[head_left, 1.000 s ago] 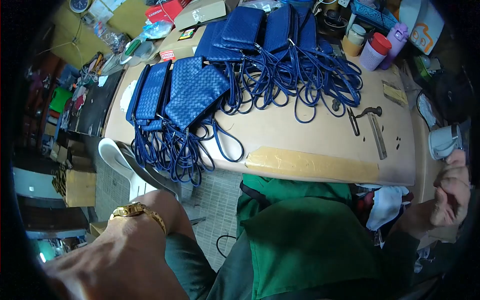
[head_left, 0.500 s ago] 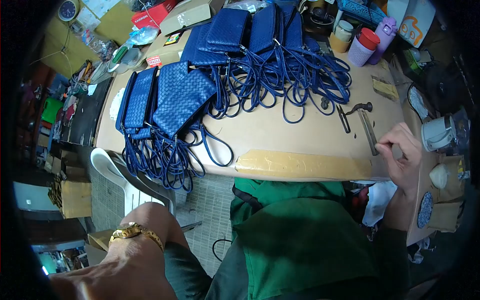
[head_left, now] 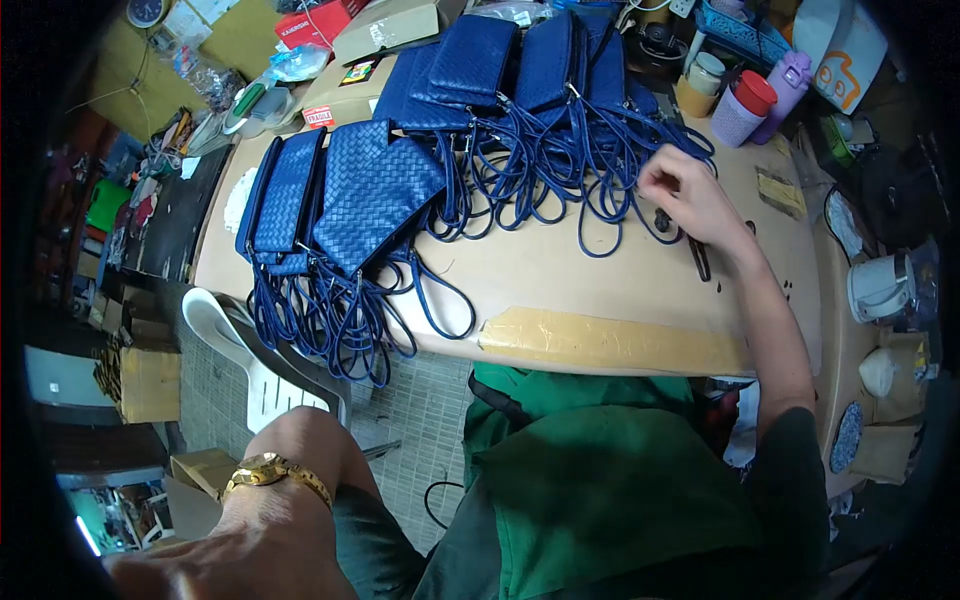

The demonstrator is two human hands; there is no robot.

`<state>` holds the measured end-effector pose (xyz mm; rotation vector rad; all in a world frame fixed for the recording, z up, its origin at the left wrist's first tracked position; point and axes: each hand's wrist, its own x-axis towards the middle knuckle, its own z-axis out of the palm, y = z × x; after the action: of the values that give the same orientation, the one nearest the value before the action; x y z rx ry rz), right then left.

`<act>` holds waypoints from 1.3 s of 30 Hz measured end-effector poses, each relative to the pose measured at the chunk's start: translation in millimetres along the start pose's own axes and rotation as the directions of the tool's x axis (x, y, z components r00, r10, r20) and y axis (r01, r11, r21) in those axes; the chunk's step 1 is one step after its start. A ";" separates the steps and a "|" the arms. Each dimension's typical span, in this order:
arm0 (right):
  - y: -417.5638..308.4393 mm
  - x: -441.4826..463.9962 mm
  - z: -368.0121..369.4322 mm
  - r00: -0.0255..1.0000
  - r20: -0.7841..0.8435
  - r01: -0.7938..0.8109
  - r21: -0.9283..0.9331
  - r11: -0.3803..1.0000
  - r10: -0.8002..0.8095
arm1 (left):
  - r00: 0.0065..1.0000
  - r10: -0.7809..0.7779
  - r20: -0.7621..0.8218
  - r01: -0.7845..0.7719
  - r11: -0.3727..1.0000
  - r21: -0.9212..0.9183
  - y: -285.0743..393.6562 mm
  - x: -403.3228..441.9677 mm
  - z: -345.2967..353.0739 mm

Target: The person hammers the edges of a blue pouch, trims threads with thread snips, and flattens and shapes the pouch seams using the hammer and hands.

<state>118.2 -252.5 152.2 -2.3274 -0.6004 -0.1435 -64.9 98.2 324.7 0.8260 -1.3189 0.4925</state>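
Observation:
My right hand [head_left: 690,200] is over the right part of the table, beside the straps of the blue woven bags [head_left: 472,62]. Its fingers are curled towards the thumb; anything between them is too small or hidden to name. Just below it lie a slim dark hand tool [head_left: 699,258] and a small dark lump [head_left: 662,221]. My left hand [head_left: 235,545] is close to the camera at the lower left, a gold watch [head_left: 262,470] on its wrist; its fingers are out of view. Another blue woven bag [head_left: 380,195] lies folded over in the left pile, with looped straps [head_left: 335,320] over the edge.
Brown tape [head_left: 600,341] covers part of the table's [head_left: 520,270] front edge. A lilac cup with a red lid [head_left: 745,105], a purple bottle [head_left: 785,85] and a jar [head_left: 702,80] stand at the back right. A white chair [head_left: 225,325] is at the left.
My right hand has moved left and away from me, from the right table edge to near the straps. Its forearm now covers the metal strip and most of the hammer. My left hand stays about the same.

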 end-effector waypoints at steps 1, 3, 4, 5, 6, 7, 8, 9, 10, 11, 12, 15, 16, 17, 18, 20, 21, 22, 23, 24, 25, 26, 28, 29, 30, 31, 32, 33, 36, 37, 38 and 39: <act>-2.1 17.3 6.7 1.000 0.004 -0.001 0.011 1.000 0.001 | 1.000 0.006 -0.004 -0.006 1.000 0.011 -0.7 -1.0 -2.2; -5.9 56.2 24.9 1.000 -0.010 0.016 0.059 0.998 -0.016 | 1.000 0.011 -0.015 -0.011 1.000 0.024 -1.6 -1.9 -6.2; -5.5 76.9 36.0 0.999 -0.031 0.034 0.095 0.995 -0.031 | 1.000 0.014 -0.018 -0.014 0.999 0.034 -1.7 -2.6 -8.1; -4.4 98.8 47.0 0.996 -0.071 0.062 0.093 0.994 -0.055 | 1.000 0.018 -0.018 -0.018 0.999 0.043 -2.6 -3.1 -9.3; -2.9 120.3 59.2 0.991 -0.111 0.089 0.091 0.992 -0.079 | 0.999 0.026 -0.024 -0.025 0.998 0.052 -3.0 -3.5 -12.1; -1.1 142.2 71.0 0.987 -0.138 0.090 0.072 0.993 -0.080 | 0.999 0.030 -0.027 -0.029 0.998 0.059 -2.5 -3.9 -14.0; 0.4 160.3 82.8 0.983 -0.164 0.088 0.055 0.995 -0.078 | 0.999 0.032 -0.030 -0.030 0.997 0.065 -3.6 -5.2 -16.5; -1.5 174.1 93.0 0.985 -0.171 0.029 0.037 0.999 -0.022 | 0.999 0.036 -0.034 -0.034 0.997 0.070 -3.6 -6.4 -18.5; -1.0 187.6 103.2 0.984 -0.178 -0.026 0.020 0.999 0.029 | 0.998 0.042 -0.038 -0.038 0.996 0.079 -3.0 -6.4 -20.7; 2.8 199.4 114.5 0.982 -0.169 -0.085 -0.024 0.996 0.080 | 0.998 0.044 -0.039 -0.041 0.995 0.086 -2.0 -7.2 -23.0; -2.5 204.5 121.2 0.979 -0.138 -0.166 -0.121 0.979 0.149 | 0.998 0.046 -0.041 -0.042 0.995 0.093 -1.3 -7.8 -25.0; -3.8 219.8 124.9 0.954 -0.016 -0.294 -0.262 0.919 0.300 | 0.997 0.058 -0.045 -0.052 0.992 0.115 -0.4 -8.7 -30.1; 2.7 226.6 123.4 0.943 0.045 -0.304 -0.280 0.911 0.329 | 0.997 0.063 -0.049 -0.057 0.991 0.120 -0.1 -9.2 -31.8; 9.0 229.0 126.5 0.944 -0.009 -0.316 -0.301 0.900 0.329 | 0.996 0.072 -0.053 -0.065 0.990 0.124 0.2 -9.3 -32.5; 12.0 228.5 126.9 0.954 -0.041 -0.293 -0.335 0.895 0.297 | 0.995 0.079 -0.058 -0.071 0.989 0.129 1.1 -8.7 -33.3; 15.9 234.8 124.0 0.940 0.061 -0.288 -0.388 0.876 0.336 | 0.994 0.092 -0.060 -0.083 0.988 0.131 4.1 -7.5 -33.7; 21.3 238.0 126.0 0.941 0.066 -0.283 -0.387 0.878 0.332 | 0.994 0.093 -0.058 -0.085 0.988 0.132 5.9 -6.5 -33.0; 26.5 240.7 128.0 0.956 0.045 -0.251 -0.388 0.887 0.290 | 0.993 0.099 -0.060 -0.092 0.989 0.118 9.7 -6.6 -32.0; 32.4 242.4 128.7 0.968 0.022 -0.220 -0.394 0.893 0.249 | 0.993 0.106 -0.057 -0.099 0.989 0.113 11.5 -7.2 -30.2; 28.2 239.1 124.4 0.968 0.023 -0.221 -0.398 0.891 0.250 | 0.992 0.116 -0.057 -0.109 0.988 0.110 13.4 -7.5 -29.2; 24.6 236.6 116.6 0.983 -0.073 -0.185 -0.313 0.932 0.170 | 0.991 0.124 -0.056 -0.117 0.988 0.105 15.2 -7.4 -28.0; 20.6 235.0 108.5 0.980 -0.174 -0.134 -0.231 0.964 0.094 | 0.990 0.132 -0.054 -0.126 0.987 0.102 15.6 -7.2 -26.7; 1.1 216.6 80.1 0.975 -0.056 -0.171 0.422 0.891 0.214 | 0.989 0.139 -0.051 -0.133 0.987 0.094 17.3 -7.0 -24.3; -6.7 203.9 66.2 0.976 -0.151 -0.058 0.522 0.851 0.159 | 0.989 0.142 -0.044 -0.138 0.986 0.093 17.0 -6.4 -22.7; -13.5 189.6 46.9 0.981 -0.170 0.007 0.529 0.849 0.098 | 0.988 0.149 -0.041 -0.144 0.984 0.106 14.7 -6.8 -21.8; -24.4 169.7 25.7 0.985 -0.155 0.017 0.543 0.839 0.080 | 0.988 0.150 -0.035 -0.146 0.984 0.105 14.5 -5.0 -19.8; -32.4 148.1 6.5 0.990 -0.141 0.057 0.528 0.847 0.021 | 0.988 0.153 -0.033 -0.149 0.984 0.100 13.6 -3.3 -18.6; -44.4 121.8 -7.8 0.993 -0.116 0.067 0.576 0.815 0.001 | 0.987 0.157 -0.034 -0.153 0.983 0.099 12.7 -2.5 -17.9; -76.3 29.6 -19.6 0.986 -0.097 -0.082 0.445 0.892 0.139 | 0.983 0.179 -0.037 -0.175 0.982 0.076 8.5 -0.5 -14.0; -77.3 -0.6 -9.5 0.983 -0.080 -0.109 0.480 0.870 0.168 | 0.981 0.191 -0.038 -0.188 0.980 0.068 7.3 1.0 -11.6; -69.8 -30.8 8.9 0.970 -0.036 -0.178 0.569 0.803 0.241 | 0.978 0.203 -0.036 -0.201 0.978 0.056 5.8 2.5 -8.6; -47.7 -61.5 35.5 0.982 -0.072 -0.135 0.391 0.910 0.176 | 0.975 0.218 -0.038 -0.216 0.975 0.043 3.5 3.5 -5.5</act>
<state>39.4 -221.7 139.2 -1.9595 -0.3493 -0.0663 -63.2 104.1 328.8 0.7019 -1.3707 0.7064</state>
